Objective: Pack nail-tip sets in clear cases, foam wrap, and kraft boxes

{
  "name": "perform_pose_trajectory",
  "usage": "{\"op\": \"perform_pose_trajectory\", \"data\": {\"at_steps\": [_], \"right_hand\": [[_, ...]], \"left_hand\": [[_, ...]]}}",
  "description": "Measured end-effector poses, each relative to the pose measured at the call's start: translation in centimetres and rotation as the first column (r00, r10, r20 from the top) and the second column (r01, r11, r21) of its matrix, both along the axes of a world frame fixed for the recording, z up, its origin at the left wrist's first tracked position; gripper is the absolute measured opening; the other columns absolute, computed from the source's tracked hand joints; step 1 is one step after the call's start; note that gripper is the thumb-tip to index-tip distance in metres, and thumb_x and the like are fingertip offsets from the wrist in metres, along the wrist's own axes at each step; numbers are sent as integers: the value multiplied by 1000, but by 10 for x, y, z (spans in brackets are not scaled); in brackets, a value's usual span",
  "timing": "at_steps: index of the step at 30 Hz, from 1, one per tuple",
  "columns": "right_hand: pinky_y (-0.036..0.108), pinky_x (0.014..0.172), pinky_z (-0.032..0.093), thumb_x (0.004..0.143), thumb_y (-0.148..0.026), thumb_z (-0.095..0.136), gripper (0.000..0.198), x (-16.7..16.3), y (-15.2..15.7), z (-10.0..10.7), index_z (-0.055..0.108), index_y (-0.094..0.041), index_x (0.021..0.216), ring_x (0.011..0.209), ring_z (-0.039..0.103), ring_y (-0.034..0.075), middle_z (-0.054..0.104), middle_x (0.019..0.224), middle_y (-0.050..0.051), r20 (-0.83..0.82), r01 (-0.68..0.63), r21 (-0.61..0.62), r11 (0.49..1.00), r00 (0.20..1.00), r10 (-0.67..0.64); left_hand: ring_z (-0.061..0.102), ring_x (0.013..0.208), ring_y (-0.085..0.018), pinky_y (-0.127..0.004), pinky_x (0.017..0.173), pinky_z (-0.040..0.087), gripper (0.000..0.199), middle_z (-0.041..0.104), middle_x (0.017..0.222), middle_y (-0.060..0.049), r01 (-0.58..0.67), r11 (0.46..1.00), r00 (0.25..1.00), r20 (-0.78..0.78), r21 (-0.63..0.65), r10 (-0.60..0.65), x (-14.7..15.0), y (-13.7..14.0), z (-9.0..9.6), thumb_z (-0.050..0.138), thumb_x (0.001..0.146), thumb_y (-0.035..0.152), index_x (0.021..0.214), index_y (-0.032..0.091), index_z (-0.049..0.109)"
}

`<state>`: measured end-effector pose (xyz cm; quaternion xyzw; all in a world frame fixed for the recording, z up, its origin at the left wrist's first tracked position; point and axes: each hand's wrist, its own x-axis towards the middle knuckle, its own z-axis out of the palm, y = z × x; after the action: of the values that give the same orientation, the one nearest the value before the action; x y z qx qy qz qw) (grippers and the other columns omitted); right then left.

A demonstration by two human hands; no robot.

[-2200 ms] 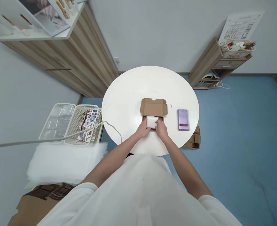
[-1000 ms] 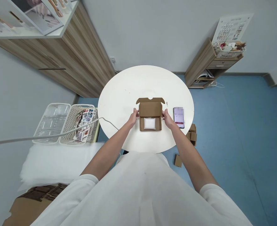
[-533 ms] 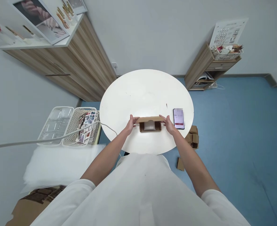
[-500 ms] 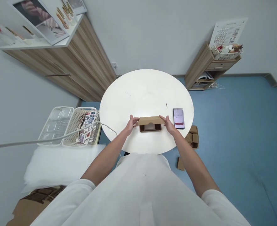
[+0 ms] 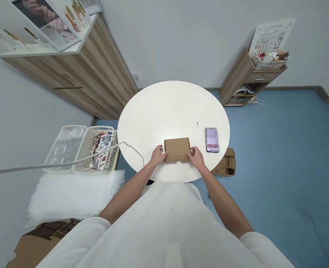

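A small brown cardboard box (image 5: 177,148) lies on the round white table (image 5: 172,108), its lid folded down over the top. At the box's left front corner, my left hand (image 5: 158,154) has its thumb on the lid and its fingers curled by the side. My right hand (image 5: 196,157) grips the opposite front corner the same way, thumb on top. Whatever lies inside the box is hidden under the lid. To the right of my right hand, a phone (image 5: 212,140) with a lit, partly blurred screen rests on the table.
A white cable (image 5: 97,153) crosses from the left to the table edge. White baskets (image 5: 80,152) with printed cards stand at left, above white wrapping sheets (image 5: 75,193). Cardboard boxes (image 5: 228,163) lie on the floor at right. A wood-grain cabinet (image 5: 97,70) stands behind left.
The lid, raised with the box's inside showing before, has come down toward me and covers the box. Both hands have moved down and closer in, to the front corners.
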<state>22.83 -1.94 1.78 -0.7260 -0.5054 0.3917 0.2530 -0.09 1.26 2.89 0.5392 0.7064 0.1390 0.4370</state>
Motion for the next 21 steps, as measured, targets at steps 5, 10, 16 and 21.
{"op": "perform_pose_trajectory", "data": {"at_steps": [5, 10, 16, 21], "right_hand": [[35, 75, 43, 71, -45, 50, 47, -9, -6, -11, 45, -19, 110, 84, 53, 20, 54, 93, 6, 6, 15, -9, 1000, 1000, -15], [39, 89, 38, 72, -46, 52, 60, -6, -20, -14, 38, -18, 122, 107, 47, 24, 49, 116, 12, 47, -24, 105, 994, 999, 19], [46, 95, 29, 70, -43, 57, 66, -1, -39, -14, 34, -23, 128, 116, 41, 29, 48, 124, 11, 257, -254, 148, 956, 943, 210], [46, 97, 27, 75, -28, 51, 63, -5, -43, -17, 27, -23, 134, 118, 40, 27, 46, 128, 11, 326, -380, 156, 912, 891, 316]], "left_hand": [[56, 97, -22, -33, 79, 42, 59, 55, 112, -14, 9, 1000, 998, -64, 16, -8, -2, -6, -9, 53, 75, 46, 123, 15, 38], [44, 117, -26, -40, 93, 35, 52, 47, 126, -14, 61, 979, 990, -137, 192, -35, -9, -19, -9, 46, 80, 44, 123, 17, 39], [36, 124, -28, -45, 101, 27, 63, 45, 130, -10, 258, 934, 959, -185, 248, -216, -14, -42, -7, 57, 72, 37, 129, 22, 34], [39, 121, -29, -45, 99, 29, 81, 44, 129, -11, 323, 906, 945, -147, 274, -292, -11, -49, -11, 61, 64, 27, 136, 21, 24]]}}
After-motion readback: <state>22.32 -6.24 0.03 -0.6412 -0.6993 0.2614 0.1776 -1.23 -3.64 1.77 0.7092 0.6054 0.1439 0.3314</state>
